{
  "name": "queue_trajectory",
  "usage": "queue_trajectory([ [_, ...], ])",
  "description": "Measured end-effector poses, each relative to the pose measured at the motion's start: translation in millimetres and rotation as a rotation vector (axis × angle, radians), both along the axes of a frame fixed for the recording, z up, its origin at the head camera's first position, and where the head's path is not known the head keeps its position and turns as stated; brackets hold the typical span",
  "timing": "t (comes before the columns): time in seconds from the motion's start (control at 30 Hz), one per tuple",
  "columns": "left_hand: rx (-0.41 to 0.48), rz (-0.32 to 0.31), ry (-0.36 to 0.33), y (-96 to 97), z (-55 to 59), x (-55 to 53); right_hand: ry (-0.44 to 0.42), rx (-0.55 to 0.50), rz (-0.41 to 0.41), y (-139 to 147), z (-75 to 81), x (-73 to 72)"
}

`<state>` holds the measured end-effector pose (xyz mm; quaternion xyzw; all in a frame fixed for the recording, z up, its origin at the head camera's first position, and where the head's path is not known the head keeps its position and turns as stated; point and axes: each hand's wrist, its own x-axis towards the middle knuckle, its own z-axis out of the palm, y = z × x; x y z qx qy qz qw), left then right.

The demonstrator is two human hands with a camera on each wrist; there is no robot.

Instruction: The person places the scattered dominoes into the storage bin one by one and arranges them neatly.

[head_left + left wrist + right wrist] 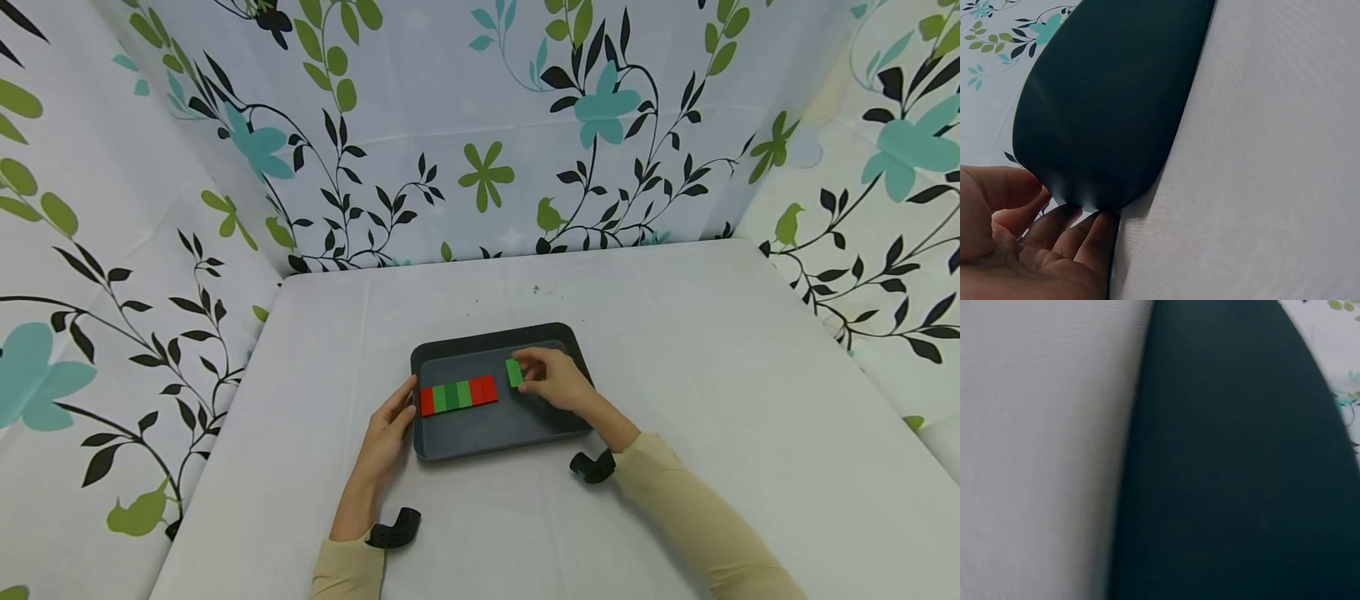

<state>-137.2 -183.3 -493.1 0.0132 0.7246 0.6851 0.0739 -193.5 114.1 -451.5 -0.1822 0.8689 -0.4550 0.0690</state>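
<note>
A dark rectangular tray (495, 437) lies on the white-covered table. Inside it, toward the left, several flat blocks in red (427, 402), light green (439, 398) and dark green (452, 396) sit side by side in a row. My right hand (558, 382) pinches a light green block (513, 372) between thumb and fingers, over the tray to the right of the row. At the tray's left end, my left hand (384, 433) touches the outer wall with its fingers. The left wrist view shows those fingers (1094, 240) against the wall. In the right wrist view the hand is hidden.
The white tabletop (712, 350) stretches around the tray. Patterned cloth (480, 125) with leaves and flowers hangs behind the table and along both sides. A black wrist camera (396, 529) is on the left wrist and another black device (592, 467) on the right.
</note>
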Motion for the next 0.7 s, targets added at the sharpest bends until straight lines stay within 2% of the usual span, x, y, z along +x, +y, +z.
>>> queue_trajectory([
  [0.23,0.012,0.001,0.002,0.4,1.2,1.1,-0.021,0.094,0.011,-12,-7.1,-2.5],
  [0.47,0.008,-0.001,0.006,0.5,1.0,0.4,0.003,0.153,0.014,-19,-12.0,-3.1],
  [0.7,0.018,-0.001,-0.005,0.3,1.6,1.2,-0.015,0.165,0.007,-24,-13.8,-3.3],
])
